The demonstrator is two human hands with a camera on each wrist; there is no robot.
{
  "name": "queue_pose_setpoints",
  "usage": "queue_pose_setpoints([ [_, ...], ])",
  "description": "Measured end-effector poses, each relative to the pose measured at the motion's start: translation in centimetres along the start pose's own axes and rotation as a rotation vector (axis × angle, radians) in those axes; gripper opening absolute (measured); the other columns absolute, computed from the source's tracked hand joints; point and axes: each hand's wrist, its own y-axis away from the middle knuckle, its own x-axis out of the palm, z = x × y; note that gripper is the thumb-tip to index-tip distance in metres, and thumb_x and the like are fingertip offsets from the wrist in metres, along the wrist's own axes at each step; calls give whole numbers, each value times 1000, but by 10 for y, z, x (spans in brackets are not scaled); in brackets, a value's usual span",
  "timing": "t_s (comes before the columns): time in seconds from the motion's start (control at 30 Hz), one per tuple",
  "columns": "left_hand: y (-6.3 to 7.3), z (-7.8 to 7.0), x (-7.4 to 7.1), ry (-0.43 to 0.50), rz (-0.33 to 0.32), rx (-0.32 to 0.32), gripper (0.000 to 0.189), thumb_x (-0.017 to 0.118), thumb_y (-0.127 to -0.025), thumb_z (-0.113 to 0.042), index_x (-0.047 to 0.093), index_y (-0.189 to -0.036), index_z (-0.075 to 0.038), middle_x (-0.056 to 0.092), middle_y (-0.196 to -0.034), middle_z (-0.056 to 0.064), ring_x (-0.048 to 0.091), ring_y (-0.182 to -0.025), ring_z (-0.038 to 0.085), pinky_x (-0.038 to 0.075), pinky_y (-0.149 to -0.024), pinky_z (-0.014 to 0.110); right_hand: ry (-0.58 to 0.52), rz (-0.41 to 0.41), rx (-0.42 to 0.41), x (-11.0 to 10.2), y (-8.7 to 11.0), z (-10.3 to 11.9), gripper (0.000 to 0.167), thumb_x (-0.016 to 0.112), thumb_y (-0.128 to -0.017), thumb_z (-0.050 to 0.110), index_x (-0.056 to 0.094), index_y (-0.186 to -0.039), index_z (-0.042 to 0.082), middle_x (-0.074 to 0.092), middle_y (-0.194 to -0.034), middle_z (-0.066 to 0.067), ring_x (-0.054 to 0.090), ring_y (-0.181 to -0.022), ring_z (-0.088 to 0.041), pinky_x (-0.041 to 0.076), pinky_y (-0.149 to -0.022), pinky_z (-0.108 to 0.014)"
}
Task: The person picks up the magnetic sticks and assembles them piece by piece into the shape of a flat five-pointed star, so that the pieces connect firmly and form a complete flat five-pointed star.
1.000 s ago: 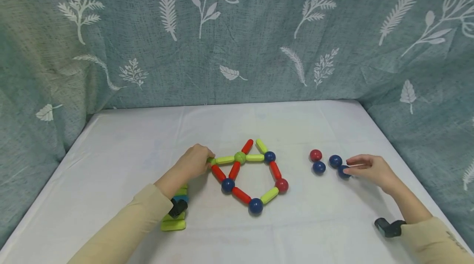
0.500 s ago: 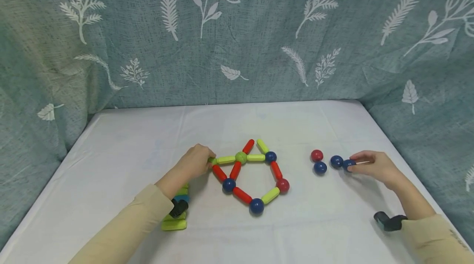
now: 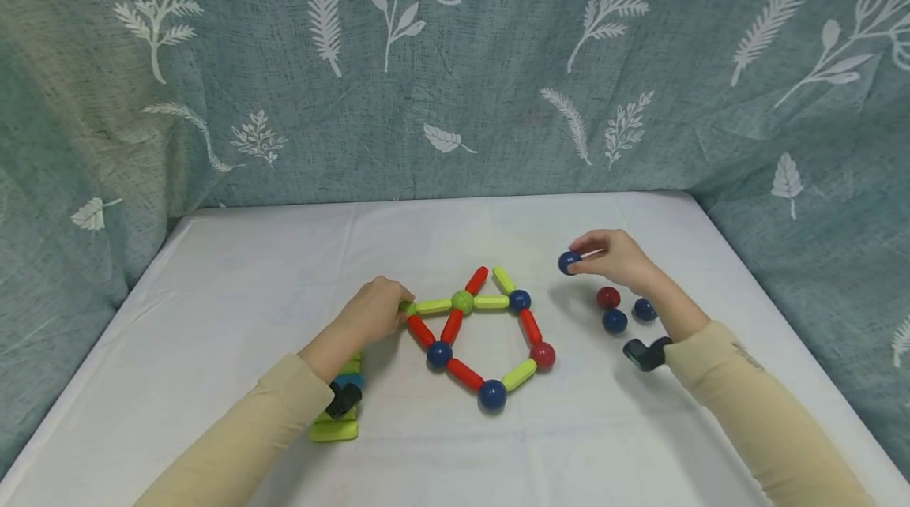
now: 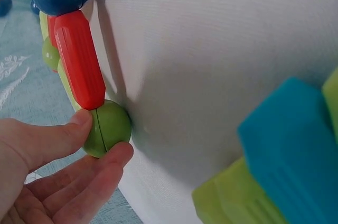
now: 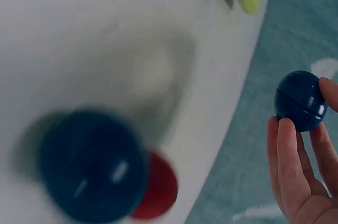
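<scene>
A flat frame of red and yellow-green rods joined by coloured balls lies mid-table. My left hand (image 3: 373,309) pinches the green ball (image 4: 108,129) at the frame's left corner, thumb on one side and fingers on the other. A red rod (image 4: 80,60) meets that ball. My right hand (image 3: 613,258) holds a blue ball (image 5: 301,101) between thumb and fingertips, raised off the cloth, right of the frame's top. Two rods, one red (image 3: 477,279) and one yellow-green (image 3: 503,279), point up from the frame with their far ends apart.
A red ball (image 3: 607,298) and two blue balls, one of them the near blue ball (image 3: 614,322), lie below my right hand. Several yellow-green rods (image 3: 334,431) and a blue one (image 4: 290,145) lie beside my left forearm. A patterned curtain (image 3: 455,96) hangs behind the table.
My right hand has taken a blue ball from the group at the right, lifted it and carried it left and away toward the frame's top. My left hand has stayed on the green ball.
</scene>
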Motion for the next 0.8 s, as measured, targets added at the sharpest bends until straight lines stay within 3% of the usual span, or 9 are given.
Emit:
queue_pose_setpoints([
  [0.17,-1,1,1,2,4,-6,26,68,-80,-2,66,-106,3,65,-104,15,59,-98,28,48,-84,37,15,45,-9,32,-42,20,38,70,-81,14,59,-115,2,58,-116,-17,53,-107,-31,44,-89,-43],
  [0.33,-2,2,1,7,8,-8,27,68,-80,-2,66,-106,3,65,-104,15,59,-99,28,48,-85,38,-3,86,-13,59,-67,38,35,68,-81,11,60,-114,2,58,-116,-16,53,-107,-28,45,-89,-38],
  [0.53,0,3,0,17,8,-11,27,68,-79,-2,66,-106,3,65,-105,15,58,-100,29,47,-85,38,12,133,3,79,-82,45,32,66,-82,10,60,-112,0,58,-116,-16,52,-106,-27,44,-89,-36],
  [0.8,-1,4,1,13,-12,18,24,68,-80,-1,67,-103,4,66,-102,16,60,-98,29,48,-83,37,47,224,31,87,-86,49,31,65,-83,5,60,-113,0,57,-120,-17,56,-103,-25,48,-82,-29],
])
